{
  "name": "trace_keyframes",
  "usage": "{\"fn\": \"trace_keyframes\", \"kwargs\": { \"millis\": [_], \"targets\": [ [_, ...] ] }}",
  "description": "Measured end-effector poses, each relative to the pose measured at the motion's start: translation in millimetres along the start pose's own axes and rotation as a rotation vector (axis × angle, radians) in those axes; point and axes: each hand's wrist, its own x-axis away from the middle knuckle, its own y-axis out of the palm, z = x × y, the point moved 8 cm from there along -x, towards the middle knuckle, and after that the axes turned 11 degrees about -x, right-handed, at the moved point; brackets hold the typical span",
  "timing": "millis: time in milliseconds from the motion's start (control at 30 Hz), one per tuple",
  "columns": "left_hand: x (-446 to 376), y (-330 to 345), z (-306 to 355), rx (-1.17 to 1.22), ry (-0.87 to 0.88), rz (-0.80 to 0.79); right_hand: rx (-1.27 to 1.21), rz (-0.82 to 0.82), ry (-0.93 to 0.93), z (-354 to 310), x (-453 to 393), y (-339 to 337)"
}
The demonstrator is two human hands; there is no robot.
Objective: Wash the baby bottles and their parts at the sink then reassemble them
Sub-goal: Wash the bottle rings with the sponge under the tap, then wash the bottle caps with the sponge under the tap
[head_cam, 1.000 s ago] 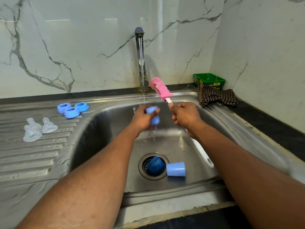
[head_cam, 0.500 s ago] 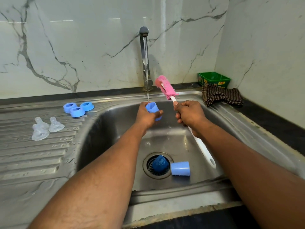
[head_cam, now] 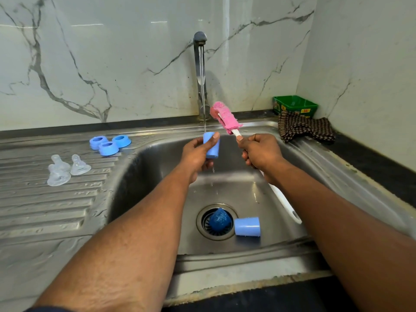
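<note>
Arms reach out over the sink (head_cam: 144,167) from the near edge. Down in the bowl, a dark blue cap (head_cam: 219,220) sits on the drain (head_cam: 203,230), and a light blue cap (head_cam: 247,226) lies on its side just beside it. Farther in, the left hand (head_cam: 195,154) has its fingers wrapped round another light blue cap (head_cam: 211,146), open end up, right under the thin water from the tap (head_cam: 200,70). The right hand (head_cam: 261,152) is closed tight on the white handle of a bottle brush (head_cam: 225,119); its pink head points up toward the tap. On the ribbed drain board at the left lie three clear nipples (head_cam: 59,173), close together. Behind them, near the back edge, three blue rings (head_cam: 109,144) sit touching. In the far right corner lies a checked cloth (head_cam: 304,129) against a green box (head_cam: 295,105).
</note>
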Motion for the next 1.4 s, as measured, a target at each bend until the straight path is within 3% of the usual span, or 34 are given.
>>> {"fn": "trace_keyframes", "kwargs": {
  "millis": [100, 233, 367, 533, 700, 1233, 1333, 1400],
  "targets": [
    [-1.9, 4.1, -6.2, 0.012, -0.101, -0.014, 0.015, 0.016, -0.002, 0.7, -0.9, -1.4],
    [-2.3, -11.1, -17.9, -0.076, -0.215, 0.156, 0.059, 0.018, -0.008, 0.7, -0.9, -2.1],
    [-5.2, -29.6, -12.5, -0.39, -0.129, 0.28, 0.088, 0.012, -0.006, 1.0, -1.0, -2.0],
    [-4.3, -13.5, 9.6, -0.543, 0.038, 0.213, 0.11, 0.005, -0.011, 1.8, -1.9, -0.8],
    [-4.7, -5.7, 22.8, -0.56, 0.104, 0.269, 0.178, -0.018, -0.022, 3.5, -3.7, 1.4],
    [-3.1, -5.0, 26.1, -0.457, 0.082, 0.2, 0.294, -0.052, -0.054, -0.9, -0.7, 7.9],
    [14.9, -29.5, 28.9, -0.504, 0.039, 0.215, 0.438, -0.126, -0.038, -3.6, 5.7, 15.9],
    [29.3, -44.2, 34.2, -0.614, 0.038, 0.144, 0.539, -0.22, 0.008, -2.4, 11.2, 22.3]
  ]
}}
